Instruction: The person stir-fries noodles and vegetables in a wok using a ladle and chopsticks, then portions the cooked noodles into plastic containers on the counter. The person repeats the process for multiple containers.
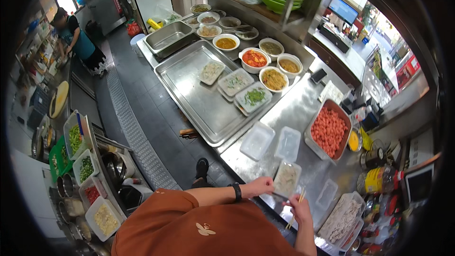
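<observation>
At the near edge of the steel counter, my left hand [262, 186] is closed on one end of a thin dark strip-like item [280, 195]. My right hand [299, 208] holds its other end, along with a pair of wooden chopsticks [296, 210]. Just beyond both hands lies a clear plastic container of pale food [287, 178]. Two translucent containers, one [257, 141] left and one [288, 144] right, lie farther back. A clear plastic lid [326, 194] rests flat to the right of my right hand.
A metal pan of pink meat pieces [329, 128] stands at right, beyond a tub of pale sliced food [341, 217]. A large steel tray [188, 113] bears several filled containers. Bowls of food [254, 60] line the back. At far left a person [80, 39] stands by another counter.
</observation>
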`<state>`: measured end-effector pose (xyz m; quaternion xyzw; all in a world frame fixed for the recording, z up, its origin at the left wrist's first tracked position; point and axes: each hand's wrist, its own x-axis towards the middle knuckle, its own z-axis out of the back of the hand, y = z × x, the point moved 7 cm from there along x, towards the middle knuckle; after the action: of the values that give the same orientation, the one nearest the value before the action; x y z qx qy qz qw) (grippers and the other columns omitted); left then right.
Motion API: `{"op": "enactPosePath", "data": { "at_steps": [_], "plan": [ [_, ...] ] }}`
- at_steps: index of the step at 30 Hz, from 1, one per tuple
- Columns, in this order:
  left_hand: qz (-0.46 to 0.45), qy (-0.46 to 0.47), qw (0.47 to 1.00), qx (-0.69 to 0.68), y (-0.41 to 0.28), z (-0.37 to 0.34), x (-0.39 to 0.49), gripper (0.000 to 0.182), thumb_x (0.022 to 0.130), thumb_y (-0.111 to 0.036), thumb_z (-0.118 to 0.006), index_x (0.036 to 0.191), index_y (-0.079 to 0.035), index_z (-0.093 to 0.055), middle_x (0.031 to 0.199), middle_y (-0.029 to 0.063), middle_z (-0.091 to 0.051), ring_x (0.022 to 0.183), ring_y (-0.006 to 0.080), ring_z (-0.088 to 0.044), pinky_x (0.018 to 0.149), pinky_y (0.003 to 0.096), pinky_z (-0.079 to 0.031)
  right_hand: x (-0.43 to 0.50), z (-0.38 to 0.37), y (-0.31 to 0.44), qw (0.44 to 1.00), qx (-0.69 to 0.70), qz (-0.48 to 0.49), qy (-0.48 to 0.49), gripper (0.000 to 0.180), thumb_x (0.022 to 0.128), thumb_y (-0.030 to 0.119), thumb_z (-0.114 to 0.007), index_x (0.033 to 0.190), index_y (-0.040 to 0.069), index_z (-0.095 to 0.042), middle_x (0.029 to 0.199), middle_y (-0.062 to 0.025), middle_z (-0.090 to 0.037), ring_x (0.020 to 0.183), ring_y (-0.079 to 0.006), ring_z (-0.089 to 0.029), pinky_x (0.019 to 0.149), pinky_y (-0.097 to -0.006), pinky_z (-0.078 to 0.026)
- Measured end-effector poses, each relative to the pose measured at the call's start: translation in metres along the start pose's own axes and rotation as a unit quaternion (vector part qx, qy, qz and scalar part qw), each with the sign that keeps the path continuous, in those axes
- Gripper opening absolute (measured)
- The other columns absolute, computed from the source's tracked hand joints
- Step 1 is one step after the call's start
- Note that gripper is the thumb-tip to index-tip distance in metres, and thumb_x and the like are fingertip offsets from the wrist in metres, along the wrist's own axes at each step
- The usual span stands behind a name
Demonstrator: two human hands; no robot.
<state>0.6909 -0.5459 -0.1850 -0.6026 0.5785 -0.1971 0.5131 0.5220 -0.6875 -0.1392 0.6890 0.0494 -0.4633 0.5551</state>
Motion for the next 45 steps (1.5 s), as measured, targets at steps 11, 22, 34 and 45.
{"op": "enactPosePath", "data": {
  "at_steps": [11,22,34,45],
  "plan": [
    [-0.022,-0.038,0.991,-0.123,-0.198,0.217,-0.067,0.01,0.097,-0.009,-0.068,0.096,-0.009,-0.058,0.099,0.0068,-0.068,0.097,0.0148,-0.069,0.078,0.0252,-0.056,-0.03,-0.195,0.201,0.974,0.015,0.221,-0.051,0.022,0.099,0.013,-0.064,0.108,-0.007,-0.067,0.109,-0.0179,-0.071,0.067,-0.0208,-0.071,0.055,-0.029,-0.05],
    [-0.105,-0.216,0.97,0.035,-0.291,0.536,-0.068,0.009,0.097,-0.005,-0.057,0.094,-0.012,-0.052,0.1,0.0004,-0.062,0.09,0.0144,-0.067,0.088,0.0369,-0.062,-0.017,-0.217,0.162,0.986,-0.007,0.126,-0.108,0.03,0.102,0.017,-0.061,0.116,-0.009,-0.063,0.107,-0.0199,-0.071,0.068,-0.0198,-0.069,0.056,-0.0307,-0.059],
    [-0.067,-0.29,0.952,0.068,-0.27,0.567,-0.017,0.032,0.098,-0.028,-0.057,0.127,-0.015,-0.056,0.126,0.0045,-0.062,0.109,0.0191,-0.065,0.088,0.0417,-0.058,-0.049,-0.191,0.112,0.965,0.063,0.074,-0.242,0.032,0.103,0.019,-0.062,0.118,-0.009,-0.061,0.103,-0.0199,-0.072,0.067,-0.0185,-0.069,0.054,-0.029,-0.058],
    [0.051,-0.205,0.968,0.138,-0.288,0.527,0.063,0.057,0.1,-0.056,-0.056,0.133,-0.01,-0.063,0.115,0.004,-0.071,0.096,0.0184,-0.069,0.075,0.0394,-0.056,-0.084,-0.189,0.027,0.946,0.087,0.064,-0.307,0.031,0.101,0.02,-0.064,0.111,-0.009,-0.064,0.096,-0.0175,-0.072,0.06,-0.0173,-0.066,0.05,-0.0273,-0.055]
  ]
}}
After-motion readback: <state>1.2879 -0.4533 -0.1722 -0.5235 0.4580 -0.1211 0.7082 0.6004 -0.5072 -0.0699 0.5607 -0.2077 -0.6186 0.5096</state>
